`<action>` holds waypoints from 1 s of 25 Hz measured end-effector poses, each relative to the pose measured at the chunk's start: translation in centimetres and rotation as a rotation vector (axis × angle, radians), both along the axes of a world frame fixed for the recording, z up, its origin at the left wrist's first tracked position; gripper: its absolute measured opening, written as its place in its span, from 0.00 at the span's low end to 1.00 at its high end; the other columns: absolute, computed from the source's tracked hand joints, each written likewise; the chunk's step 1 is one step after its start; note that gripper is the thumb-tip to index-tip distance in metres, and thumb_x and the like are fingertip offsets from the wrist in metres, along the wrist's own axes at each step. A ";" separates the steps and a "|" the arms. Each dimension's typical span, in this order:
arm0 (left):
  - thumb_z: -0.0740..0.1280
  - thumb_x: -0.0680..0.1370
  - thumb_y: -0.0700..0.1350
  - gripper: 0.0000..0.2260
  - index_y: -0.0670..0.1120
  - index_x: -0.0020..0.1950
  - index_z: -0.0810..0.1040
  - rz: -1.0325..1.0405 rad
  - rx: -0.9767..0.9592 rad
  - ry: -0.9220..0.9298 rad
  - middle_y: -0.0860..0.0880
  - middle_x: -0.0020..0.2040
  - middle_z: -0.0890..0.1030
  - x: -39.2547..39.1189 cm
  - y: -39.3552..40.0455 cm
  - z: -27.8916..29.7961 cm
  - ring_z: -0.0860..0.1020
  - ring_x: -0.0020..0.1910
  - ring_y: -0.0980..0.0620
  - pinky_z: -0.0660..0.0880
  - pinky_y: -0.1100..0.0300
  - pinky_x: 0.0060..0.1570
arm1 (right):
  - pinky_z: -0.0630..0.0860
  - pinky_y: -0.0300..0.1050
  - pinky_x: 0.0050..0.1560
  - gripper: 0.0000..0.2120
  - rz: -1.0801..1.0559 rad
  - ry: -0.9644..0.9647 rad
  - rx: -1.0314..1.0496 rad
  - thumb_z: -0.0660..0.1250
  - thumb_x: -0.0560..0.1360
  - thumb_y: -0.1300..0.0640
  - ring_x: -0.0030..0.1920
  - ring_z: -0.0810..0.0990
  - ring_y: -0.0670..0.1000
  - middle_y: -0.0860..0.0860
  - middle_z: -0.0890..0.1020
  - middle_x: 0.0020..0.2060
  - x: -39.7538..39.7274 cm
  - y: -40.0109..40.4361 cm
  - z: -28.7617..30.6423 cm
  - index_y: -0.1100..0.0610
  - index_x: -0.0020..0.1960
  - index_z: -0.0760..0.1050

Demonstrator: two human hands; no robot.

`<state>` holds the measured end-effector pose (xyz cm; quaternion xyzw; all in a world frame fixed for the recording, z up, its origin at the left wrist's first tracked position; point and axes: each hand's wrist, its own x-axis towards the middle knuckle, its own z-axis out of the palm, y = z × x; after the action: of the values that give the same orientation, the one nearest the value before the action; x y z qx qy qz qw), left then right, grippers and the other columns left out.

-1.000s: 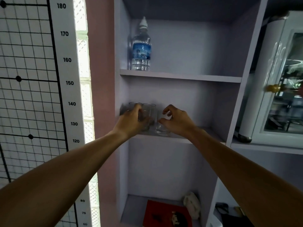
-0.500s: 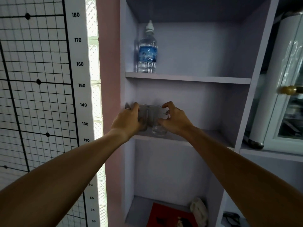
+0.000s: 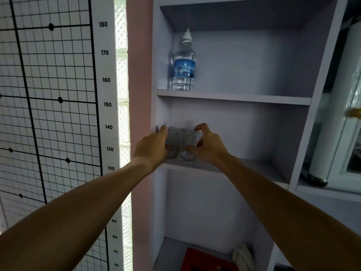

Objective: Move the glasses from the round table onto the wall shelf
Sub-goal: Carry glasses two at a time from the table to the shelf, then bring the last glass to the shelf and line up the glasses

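Note:
Two clear drinking glasses stand side by side at the left end of the middle board of the lilac wall shelf [image 3: 252,167]. My left hand [image 3: 151,147] wraps around the left glass [image 3: 174,140]. The right glass [image 3: 190,146] is held by my right hand [image 3: 208,146], thumb in front and fingers curled over its rim. The glasses touch each other, and their bases appear to rest on the board. The round table is out of view.
A water bottle [image 3: 183,65] stands on the upper board, at its left. In the bottom compartment lie a red box [image 3: 205,260] and a white cloth [image 3: 243,256]. A height chart [image 3: 106,104] hangs on the left wall; a white glass-door cabinet [image 3: 343,133] stands at right.
My right hand has closed in on the right glass and pushed it leftward against the left glass. The camera has shifted, so the shelf appears further right and lower.

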<state>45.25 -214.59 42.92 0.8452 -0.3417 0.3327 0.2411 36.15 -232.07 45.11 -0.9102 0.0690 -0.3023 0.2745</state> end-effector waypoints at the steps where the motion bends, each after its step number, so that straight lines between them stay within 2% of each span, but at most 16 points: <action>1: 0.68 0.76 0.46 0.12 0.49 0.57 0.70 0.005 0.001 -0.013 0.44 0.46 0.83 0.1 0.0 -0.1 0.82 0.42 0.40 0.76 0.53 0.40 | 0.81 0.45 0.42 0.29 0.011 0.001 0.004 0.76 0.70 0.51 0.45 0.82 0.55 0.57 0.82 0.50 0.1 0.0 -0.1 0.52 0.65 0.65; 5: 0.66 0.77 0.47 0.04 0.50 0.51 0.77 0.018 0.008 -0.017 0.46 0.45 0.82 0.5 0.0 -0.2 0.81 0.41 0.41 0.71 0.56 0.39 | 0.72 0.34 0.31 0.28 0.011 0.002 -0.003 0.74 0.70 0.52 0.39 0.79 0.48 0.56 0.81 0.48 0.5 0.0 -0.3 0.51 0.65 0.64; 11: 0.69 0.76 0.50 0.07 0.50 0.51 0.77 -0.006 0.028 -0.020 0.47 0.46 0.81 0.7 0.4 -0.8 0.78 0.38 0.46 0.69 0.59 0.38 | 0.71 0.35 0.30 0.29 0.009 -0.009 0.010 0.75 0.69 0.52 0.39 0.81 0.50 0.54 0.82 0.42 0.4 -0.3 -0.6 0.50 0.64 0.63; 14: 0.70 0.74 0.53 0.07 0.51 0.43 0.77 -0.041 0.059 0.024 0.49 0.42 0.82 0.7 1.3 -0.7 0.78 0.37 0.47 0.67 0.60 0.35 | 0.70 0.34 0.26 0.26 -0.005 -0.064 0.011 0.75 0.69 0.52 0.33 0.79 0.48 0.51 0.80 0.36 0.2 -0.1 -1.1 0.50 0.58 0.62; 16: 0.70 0.73 0.54 0.07 0.53 0.40 0.76 -0.019 0.074 0.063 0.51 0.39 0.83 0.6 2.6 -0.7 0.80 0.37 0.47 0.67 0.61 0.33 | 0.72 0.39 0.28 0.18 0.016 -0.084 -0.028 0.73 0.70 0.53 0.32 0.79 0.50 0.50 0.80 0.33 0.1 0.3 -1.3 0.50 0.52 0.66; 19: 0.70 0.73 0.57 0.08 0.53 0.41 0.78 0.074 0.084 0.096 0.54 0.36 0.82 0.4 5.6 -0.6 0.79 0.36 0.50 0.72 0.59 0.38 | 0.74 0.42 0.34 0.07 0.114 -0.081 -0.128 0.72 0.69 0.54 0.35 0.79 0.50 0.47 0.80 0.32 0.0 1.7 -1.4 0.50 0.39 0.74; 23: 0.70 0.74 0.57 0.09 0.54 0.39 0.78 0.218 0.119 0.150 0.56 0.36 0.83 -0.6 11.2 -1.3 0.81 0.38 0.54 0.76 0.58 0.41 | 0.78 0.42 0.36 0.06 0.279 -0.037 -0.129 0.74 0.70 0.49 0.36 0.81 0.45 0.45 0.82 0.33 0.8 5.8 -2.2 0.46 0.39 0.76; 25: 0.71 0.73 0.57 0.10 0.54 0.38 0.77 0.306 0.097 0.179 0.59 0.37 0.80 -1.8 15.0 -2.1 0.79 0.37 0.56 0.74 0.59 0.38 | 0.79 0.42 0.37 0.06 0.376 -0.011 -0.152 0.73 0.70 0.48 0.35 0.80 0.43 0.44 0.82 0.33 1.7 9.0 -2.7 0.44 0.39 0.76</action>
<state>43.42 -199.64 40.87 0.9243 -0.2018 0.2720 0.1761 37.89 -223.03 42.38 -0.9236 -0.1268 -0.2548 0.2569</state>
